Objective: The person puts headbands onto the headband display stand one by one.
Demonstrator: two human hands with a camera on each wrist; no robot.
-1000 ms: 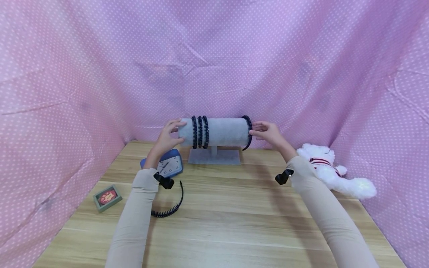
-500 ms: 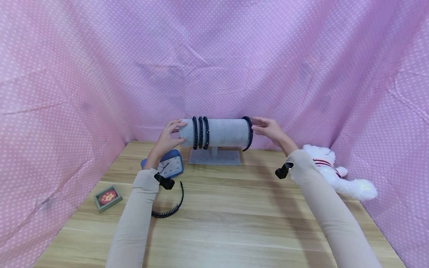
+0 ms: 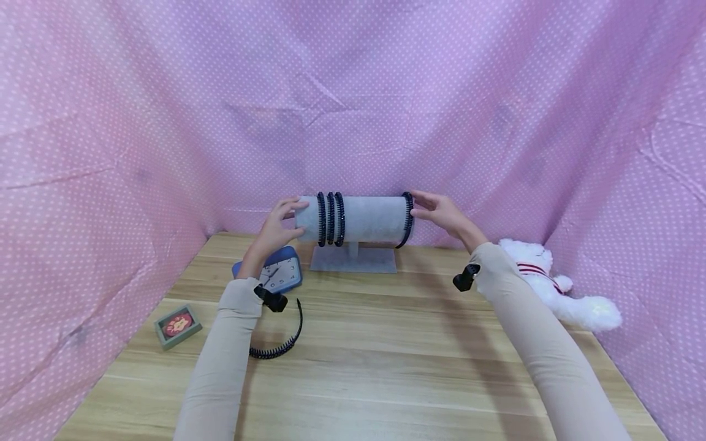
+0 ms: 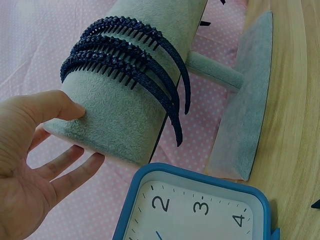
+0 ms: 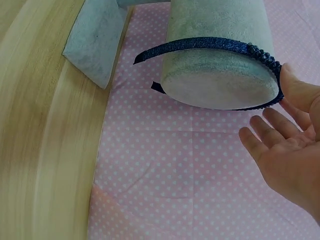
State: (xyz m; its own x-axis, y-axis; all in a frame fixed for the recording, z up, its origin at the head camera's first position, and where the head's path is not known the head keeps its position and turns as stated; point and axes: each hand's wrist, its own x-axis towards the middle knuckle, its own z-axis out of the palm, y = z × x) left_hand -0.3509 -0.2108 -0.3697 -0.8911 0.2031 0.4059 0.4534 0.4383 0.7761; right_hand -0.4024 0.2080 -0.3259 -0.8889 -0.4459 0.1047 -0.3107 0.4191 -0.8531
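Observation:
A grey velvet headband stand (image 3: 375,217) with a horizontal roll stands at the back of the table. My left hand (image 3: 271,234) grips the roll's left end, its thumb and fingers around the rim in the left wrist view. Three dark, beaded, toothed headbands (image 4: 125,55) sit side by side close to that hand. At the roll's right end, another dark headband (image 5: 200,45) is hooked over the edge, its tips pointing toward the base side. My right hand (image 3: 448,217) pinches this headband at its beaded top between thumb and index finger, the other fingers loosely bent.
On the wooden table (image 3: 375,380), a blue clock (image 3: 284,274) is partly behind the left wrist. A further headband (image 3: 276,352) lies nearer, beside a small green frame (image 3: 178,326). A white plush toy (image 3: 551,294) lies at right. Pink dotted cloth (image 3: 353,92) surrounds the table.
My right hand has shifted up, then slightly left, and the right-hand headband now sits a little further onto the roll, tilted. The left hand keeps its hold.

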